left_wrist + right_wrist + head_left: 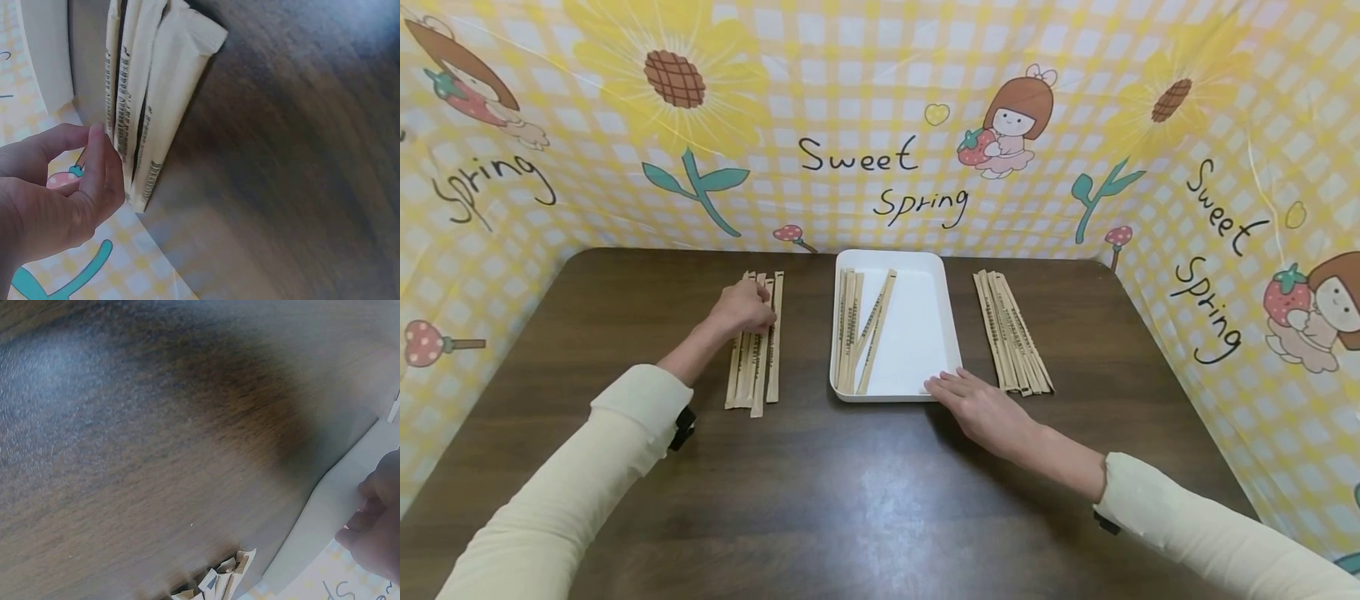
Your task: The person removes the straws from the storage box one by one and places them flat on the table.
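On the left, a bunch of paper-wrapped chopsticks (745,375) lies on the table. My left hand (745,307) is over its far half. Thumb and fingertips of this hand (75,187) meet at the edge of the wrapped pair nearest the tray (777,358) and pinch it. In the middle stands a white tray (917,333) with several wrapped pairs (848,325) along its left side, one leaning diagonally. My right hand (988,412) holds the tray's near right corner, fingers over the rim; its thumb is hidden in the head view.
Another bunch of wrapped chopsticks (1011,333) lies to the right of the tray, close beyond my right hand. A yellow checked cloth (850,83) with printed figures rises behind and beside the brown wooden table (850,500).
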